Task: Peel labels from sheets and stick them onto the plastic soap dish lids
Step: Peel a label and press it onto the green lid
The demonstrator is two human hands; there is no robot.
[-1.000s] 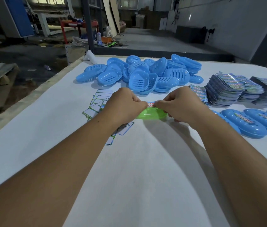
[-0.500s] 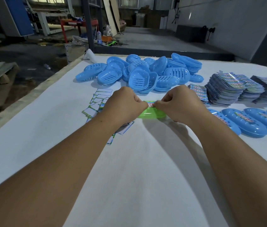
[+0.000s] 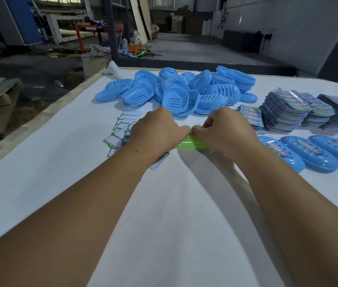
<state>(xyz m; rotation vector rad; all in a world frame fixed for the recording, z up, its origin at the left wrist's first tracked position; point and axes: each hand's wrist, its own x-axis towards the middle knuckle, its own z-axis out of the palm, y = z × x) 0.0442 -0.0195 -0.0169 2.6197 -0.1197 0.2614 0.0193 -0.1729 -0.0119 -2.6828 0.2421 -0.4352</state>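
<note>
A green soap dish lid (image 3: 188, 141) lies on the white table, mostly covered by both hands. My left hand (image 3: 155, 132) and my right hand (image 3: 224, 129) sit on top of it with fingers curled, their thumbs meeting at the lid's middle and pressing down. The label under the thumbs is hidden. Stacks of label sheets (image 3: 286, 109) stand at the right. A row of blue lids (image 3: 313, 154) with labels on them lies at the right edge.
A heap of blue slotted soap dishes (image 3: 176, 92) lies behind the hands. Peeled white backing papers (image 3: 122, 129) are scattered left of my left hand. The table's left edge (image 3: 46, 112) drops to a workshop floor.
The hands have closed together over the green lid. The label strip that showed between the thumbs is now covered.
</note>
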